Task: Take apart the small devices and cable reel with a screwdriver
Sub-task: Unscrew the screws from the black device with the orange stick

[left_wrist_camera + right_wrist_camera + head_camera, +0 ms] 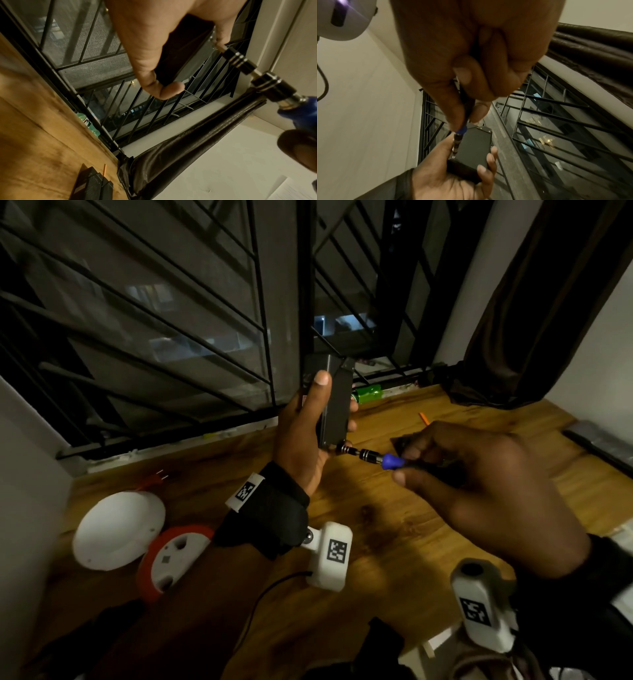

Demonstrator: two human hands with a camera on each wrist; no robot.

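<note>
Left hand [301, 440] is up off the worktop [394, 525], fingers and thumb wrapped round a black box device [334, 402], held roughly upright in front of the window grille [154, 302]. Thumb lies along the left face, fingertips curl round the right edge.

Right hand [479, 481] grips a screwdriver [376, 458]: blue collar, black and chrome bit holder. Fingers and thumb pinch the handle, most of which is hidden in the fist. The shaft runs left from the hand to the near bottom end of the box. In the right wrist view the tip sits at a corner of that end face, by a small screw; another screw shows at the far corner of the same face. Cannot tell whether the bit is seated in the screw head.

On the worktop at near left: a white round cover [118, 530], and just right of it, touching or overlapping, an orange-rimmed reel half [171, 559] with a white inner face, part hidden by the left forearm.

Far side by the window: a green bottle [368, 393] lying down, and a thin orange stick [424, 418] to its right. The left wrist view shows a dark flat device [92, 186] lying on the worktop beside that stick. Dark curtain [548, 302] hangs far right.
</note>
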